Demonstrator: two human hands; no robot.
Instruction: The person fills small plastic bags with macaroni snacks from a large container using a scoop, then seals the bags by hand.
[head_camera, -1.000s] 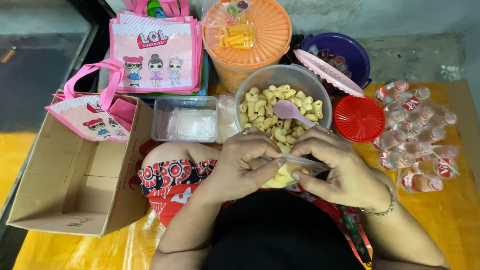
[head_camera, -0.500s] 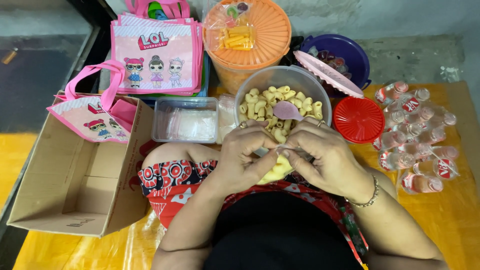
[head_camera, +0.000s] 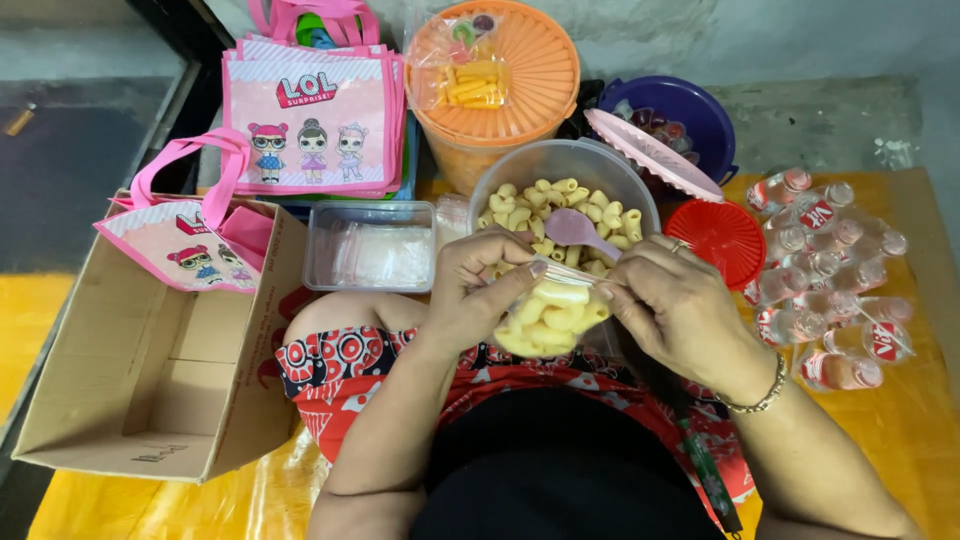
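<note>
You are pinching the top of a small clear plastic bag with both hands, just near of the big bowl. Your left hand is closing thumb and fingers on the bag's left top edge, and your right hand is gripping the right edge, a bracelet circling its wrist. The bag is bulging with pale yellow, curled, ridged macaroni-shaped snacks and is hanging between your hands above your lap.

Just beyond it, a round translucent tub is holding more of the same snacks, with a smooth pink plastic scoop lying on top. To its left a clear rectangular container is holding what look like flat empty bags, though the glare is making that hard to judge. Far of the tub an orange ribbed lid is covering an orange bucket; to the right a purple basin is sitting under a tilted pink lid, and a red ribbed lid is lying beside a cluster of small sealed water cups.

On the left, glossy pink cartoon tote bags are standing upright, and another is leaning into an open brown cardboard box. Everything is resting on a shiny yellow floor covering, against a rough grey concrete wall.
</note>
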